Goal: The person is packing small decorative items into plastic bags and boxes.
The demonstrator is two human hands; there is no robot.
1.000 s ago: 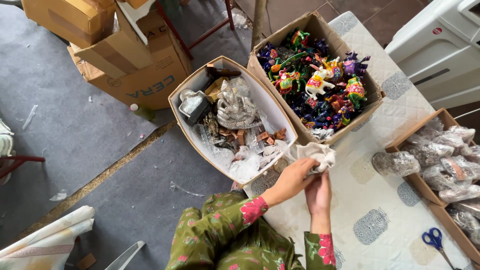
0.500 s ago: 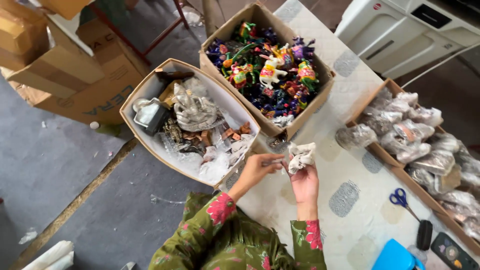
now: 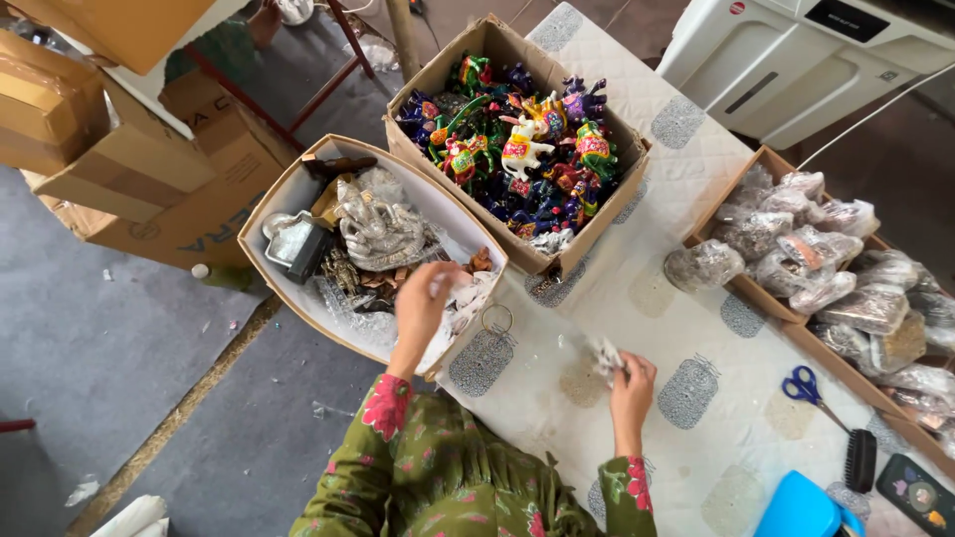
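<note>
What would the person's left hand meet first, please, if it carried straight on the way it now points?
Probably the silvery figurine in the white-lined box; the left hand points up over that box, though depth is unclear.

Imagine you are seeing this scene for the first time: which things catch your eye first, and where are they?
The cardboard box of brightly painted figurines at the table's far edge stands out most. Left of it, the left hand reaches over a white box of silvery items, while the right hand holds a small wrapped piece above the patterned tablecloth.

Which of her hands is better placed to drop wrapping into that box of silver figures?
Probably the left hand: it hovers over the white box of silvery figurines. The right hand rests on the table, holding a small wrapped item.
</note>
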